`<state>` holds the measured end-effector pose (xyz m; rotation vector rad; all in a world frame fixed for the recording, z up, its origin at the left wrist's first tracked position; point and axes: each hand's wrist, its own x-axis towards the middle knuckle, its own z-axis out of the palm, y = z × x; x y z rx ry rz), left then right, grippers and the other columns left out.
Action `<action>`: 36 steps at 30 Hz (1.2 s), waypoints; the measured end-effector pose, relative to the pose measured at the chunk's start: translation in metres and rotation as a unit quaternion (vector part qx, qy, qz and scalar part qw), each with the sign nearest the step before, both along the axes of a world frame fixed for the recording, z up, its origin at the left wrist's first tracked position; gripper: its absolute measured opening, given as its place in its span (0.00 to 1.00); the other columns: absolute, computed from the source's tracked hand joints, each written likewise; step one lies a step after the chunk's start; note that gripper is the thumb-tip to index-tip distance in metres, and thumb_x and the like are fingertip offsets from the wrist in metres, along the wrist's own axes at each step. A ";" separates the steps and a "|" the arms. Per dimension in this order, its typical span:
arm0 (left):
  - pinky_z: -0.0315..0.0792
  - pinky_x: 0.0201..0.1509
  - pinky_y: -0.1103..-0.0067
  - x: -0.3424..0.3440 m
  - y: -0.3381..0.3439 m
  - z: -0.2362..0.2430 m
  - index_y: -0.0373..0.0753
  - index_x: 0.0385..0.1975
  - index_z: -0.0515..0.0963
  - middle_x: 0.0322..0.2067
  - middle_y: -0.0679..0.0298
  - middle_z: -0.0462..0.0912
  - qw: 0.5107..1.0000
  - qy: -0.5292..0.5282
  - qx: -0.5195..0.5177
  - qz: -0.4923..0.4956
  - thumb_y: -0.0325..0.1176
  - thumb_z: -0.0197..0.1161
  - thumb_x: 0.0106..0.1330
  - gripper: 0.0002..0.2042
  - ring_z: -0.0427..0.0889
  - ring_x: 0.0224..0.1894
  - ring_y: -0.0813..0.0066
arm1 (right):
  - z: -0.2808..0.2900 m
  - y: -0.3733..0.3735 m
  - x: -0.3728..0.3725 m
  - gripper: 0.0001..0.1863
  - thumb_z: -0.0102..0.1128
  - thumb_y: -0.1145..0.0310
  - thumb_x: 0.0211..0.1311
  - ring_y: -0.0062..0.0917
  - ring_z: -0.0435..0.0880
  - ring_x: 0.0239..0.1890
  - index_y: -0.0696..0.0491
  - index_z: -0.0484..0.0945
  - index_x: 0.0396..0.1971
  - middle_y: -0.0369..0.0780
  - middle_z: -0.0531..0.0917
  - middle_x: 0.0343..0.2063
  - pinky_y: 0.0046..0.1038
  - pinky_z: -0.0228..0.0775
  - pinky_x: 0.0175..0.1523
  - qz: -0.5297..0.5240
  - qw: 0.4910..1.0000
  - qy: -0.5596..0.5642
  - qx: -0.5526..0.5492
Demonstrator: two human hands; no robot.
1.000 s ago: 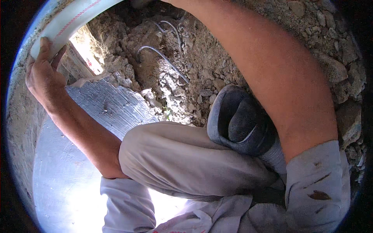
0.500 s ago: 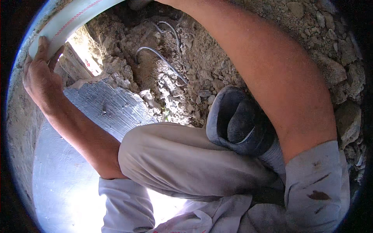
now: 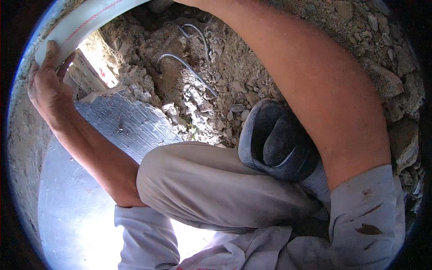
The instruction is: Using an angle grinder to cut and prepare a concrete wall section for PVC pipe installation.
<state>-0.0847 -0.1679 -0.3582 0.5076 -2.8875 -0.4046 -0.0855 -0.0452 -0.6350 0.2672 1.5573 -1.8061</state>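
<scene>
At the upper left, my left hand [image 3: 51, 83] grips a white pipe or strip [image 3: 85, 24] with a red printed line, thumb and fingers against its lower part, beside a rough edge along the rim of the picture. My right forearm [image 3: 306, 81] reaches up from the lower right to the top edge; my right hand is out of the picture there, so what it holds is hidden. My bent knee [image 3: 166, 171] and a dark shoe [image 3: 279, 139] lie between my two arms.
A smooth grey slab [image 3: 76, 189] with a broken upper edge is under my left arm. Broken earth and rubble [image 3: 229, 76] fill the middle and right, with bent grey wires [image 3: 189, 67] sticking out. Larger stones [image 3: 400, 144] lie at the right; a bright opening [image 3: 94, 54] shows behind my left hand.
My left hand has shifted very slightly on or with the white piece over the last second; my right arm and legs are almost still.
</scene>
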 end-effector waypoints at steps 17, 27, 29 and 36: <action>0.89 0.48 0.69 0.008 0.009 -0.018 0.15 0.55 0.72 0.48 0.41 0.82 0.999 0.006 0.035 -0.031 0.30 0.73 0.65 0.27 0.87 0.48 0.57 | -0.006 -0.016 0.002 0.19 0.52 0.64 0.76 0.39 0.83 0.55 0.62 0.76 0.58 0.52 0.81 0.56 0.38 0.79 0.57 0.093 0.994 0.020 0.045; 0.88 0.52 0.73 0.008 0.000 -0.012 0.17 0.50 0.78 0.49 0.43 0.82 0.983 -0.123 -0.072 -0.117 0.34 0.73 0.65 0.24 0.87 0.50 0.58 | -0.021 -0.017 -0.001 0.25 0.55 0.68 0.72 0.42 0.84 0.53 0.66 0.68 0.63 0.54 0.80 0.54 0.41 0.80 0.54 0.149 0.987 0.054 0.023; 0.87 0.58 0.72 0.010 -0.008 0.004 0.41 0.57 0.83 0.60 0.49 0.76 0.946 -0.174 -0.204 -0.184 0.19 0.56 0.73 0.17 0.83 0.58 0.58 | -0.007 -0.014 0.000 0.22 0.53 0.68 0.73 0.41 0.84 0.51 0.66 0.71 0.61 0.54 0.81 0.52 0.41 0.79 0.52 0.131 0.990 0.044 0.007; 0.87 0.52 0.72 0.022 0.008 -0.005 0.21 0.50 0.81 0.47 0.46 0.84 0.988 -0.098 -0.072 -0.099 0.31 0.75 0.62 0.22 0.87 0.50 0.61 | -0.026 -0.056 -0.014 0.18 0.48 0.72 0.76 0.36 0.82 0.38 0.67 0.73 0.58 0.52 0.82 0.47 0.39 0.78 0.42 0.377 0.863 0.282 0.183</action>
